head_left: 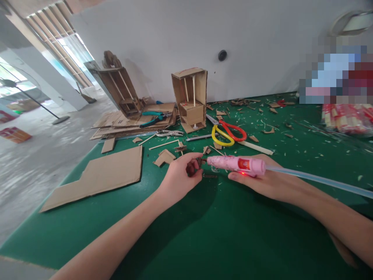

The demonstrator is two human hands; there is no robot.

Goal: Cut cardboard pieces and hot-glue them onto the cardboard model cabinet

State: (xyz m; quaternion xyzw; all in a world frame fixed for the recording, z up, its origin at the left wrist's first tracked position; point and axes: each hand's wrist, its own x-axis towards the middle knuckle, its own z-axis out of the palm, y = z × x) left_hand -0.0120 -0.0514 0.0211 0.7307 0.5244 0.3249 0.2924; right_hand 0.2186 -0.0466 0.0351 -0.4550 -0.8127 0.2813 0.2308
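My right hand (262, 181) is wrapped round a pink hot glue gun (227, 162), with a red light glowing on its side. A long clear glue stick (317, 179) runs out of its back end. Between the thumb and fingers of my left hand (180, 173) is a small brown cardboard piece (198, 161), mostly hidden by the fingers. The gun's nozzle points left and meets or nearly meets this piece; I cannot tell which. Just beyond my hands lie a small cardboard part on a stick (180, 147) and scissors (225, 132) with one red and one yellow handle.
An upright cardboard box frame (190, 99) with white rods stands at the back, a second cardboard structure (116, 87) to its left. Pliers (153, 118) lie on stacked cardboard. A large cut cardboard sheet (101, 173) is at left, plastic-wrapped packs (346, 118) at right. Scraps litter the green table (186, 241).
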